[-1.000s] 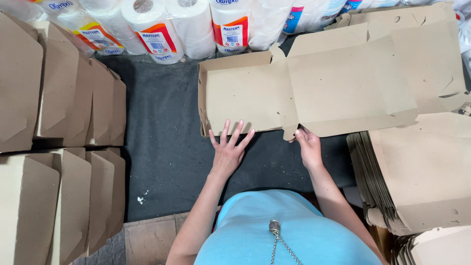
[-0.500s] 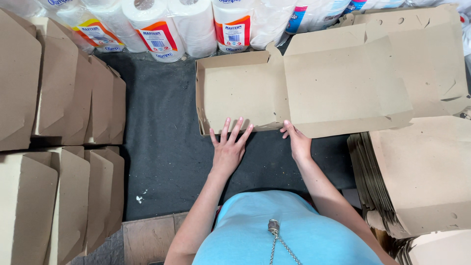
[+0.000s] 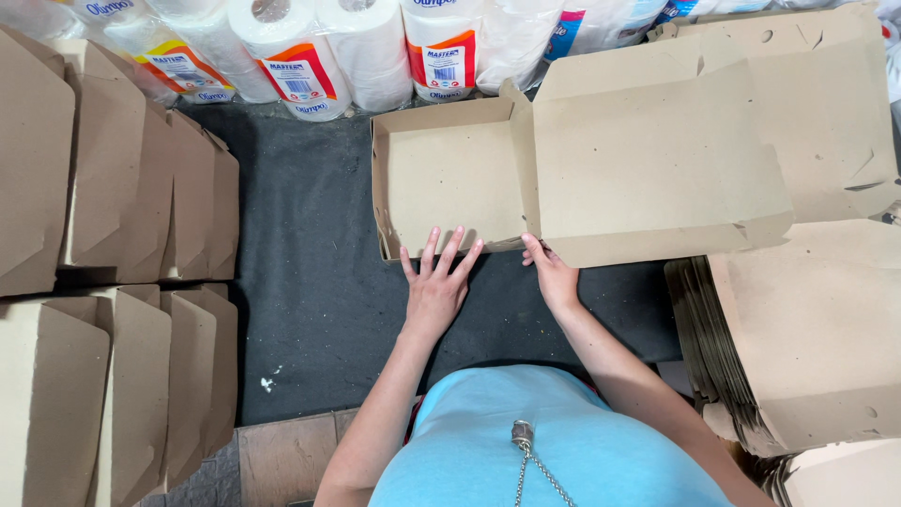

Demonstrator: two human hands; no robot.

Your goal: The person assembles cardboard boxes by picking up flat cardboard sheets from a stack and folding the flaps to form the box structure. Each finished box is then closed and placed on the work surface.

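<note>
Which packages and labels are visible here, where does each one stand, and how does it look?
Paper roll packs: along the top edge, white rolls in clear wrap.
Labels: on the packs, orange, red and white.
Open box: centre, brown cardboard tray with raised lid; left hand and right hand touch its near edge.
Folded boxes: left, brown, standing in rows.
Flat blanks: right, brown stack.

We see open dark mat point(image 3: 310, 282) from our hands toward nine and eleven o'clock. Folded boxes point(image 3: 141, 216) block nine, paper rolls point(image 3: 310, 56) bar twelve, flat cardboard stack point(image 3: 798, 347) closes three.
</note>
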